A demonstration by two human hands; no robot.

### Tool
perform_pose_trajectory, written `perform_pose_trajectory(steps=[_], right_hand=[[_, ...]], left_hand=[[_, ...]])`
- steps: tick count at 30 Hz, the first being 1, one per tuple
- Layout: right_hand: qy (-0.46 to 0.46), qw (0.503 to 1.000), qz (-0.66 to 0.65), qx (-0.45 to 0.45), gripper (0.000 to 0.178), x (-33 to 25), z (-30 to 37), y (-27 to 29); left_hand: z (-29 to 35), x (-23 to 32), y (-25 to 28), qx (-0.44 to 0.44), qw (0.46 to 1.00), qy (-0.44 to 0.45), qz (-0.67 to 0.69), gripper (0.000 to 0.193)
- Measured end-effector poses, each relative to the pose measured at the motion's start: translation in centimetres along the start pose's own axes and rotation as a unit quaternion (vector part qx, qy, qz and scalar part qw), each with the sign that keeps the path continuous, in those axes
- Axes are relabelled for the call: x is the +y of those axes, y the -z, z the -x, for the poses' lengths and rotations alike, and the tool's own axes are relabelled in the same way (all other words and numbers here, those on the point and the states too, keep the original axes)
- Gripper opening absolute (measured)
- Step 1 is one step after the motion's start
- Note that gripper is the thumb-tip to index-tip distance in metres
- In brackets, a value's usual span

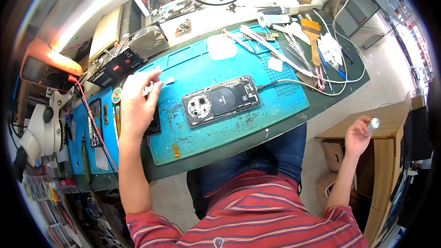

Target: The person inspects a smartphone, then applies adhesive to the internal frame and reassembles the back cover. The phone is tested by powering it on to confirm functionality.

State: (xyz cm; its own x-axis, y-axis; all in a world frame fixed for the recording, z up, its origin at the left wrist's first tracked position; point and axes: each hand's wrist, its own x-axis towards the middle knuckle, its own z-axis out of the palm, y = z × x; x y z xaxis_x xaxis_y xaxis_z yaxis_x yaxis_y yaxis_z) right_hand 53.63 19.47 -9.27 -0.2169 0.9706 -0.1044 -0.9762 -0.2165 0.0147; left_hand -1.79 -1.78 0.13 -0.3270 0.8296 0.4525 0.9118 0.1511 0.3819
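Surface (318, 104): green
Opened phone (223, 101): probably light, stiff, fragile; grip edges
Left fingers (155, 93): bent, hold unclear
Right fingers (361, 125): gripping whitish cylinder (374, 124)

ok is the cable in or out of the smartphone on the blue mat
In, it appears: the black plug of the white cable meets the right-hand end of the smartphone with no visible gap.

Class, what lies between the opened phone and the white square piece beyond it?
Head view: only bare blue mat separates the opened phone from the white square piece.
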Motion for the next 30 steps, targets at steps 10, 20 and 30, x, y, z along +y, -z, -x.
perform_pose_trajectory(steps=[10, 20, 30], right_hand=[[-0.241, 0.958, 0.08, 0.135, 0.037, 6.1, 9.4, 12.7], [-0.21, 0.965, 0.079, 0.133, 0.027, 10.5, 9.5, 3.6], [-0.217, 0.955, 0.115, 0.168, 0.025, 12.6, 9.9, 1.2]], left_hand=[[-0.2, 0.1, -2.1, 0.023, 0.988, -0.082, -0.126, 0.013], [4.7, 17.4, -4.9, -0.132, 0.929, -0.069, 0.34, 0.024], [6.7, 23.1, -12.8, -0.224, 0.734, 0.14, 0.626, 0.015]])
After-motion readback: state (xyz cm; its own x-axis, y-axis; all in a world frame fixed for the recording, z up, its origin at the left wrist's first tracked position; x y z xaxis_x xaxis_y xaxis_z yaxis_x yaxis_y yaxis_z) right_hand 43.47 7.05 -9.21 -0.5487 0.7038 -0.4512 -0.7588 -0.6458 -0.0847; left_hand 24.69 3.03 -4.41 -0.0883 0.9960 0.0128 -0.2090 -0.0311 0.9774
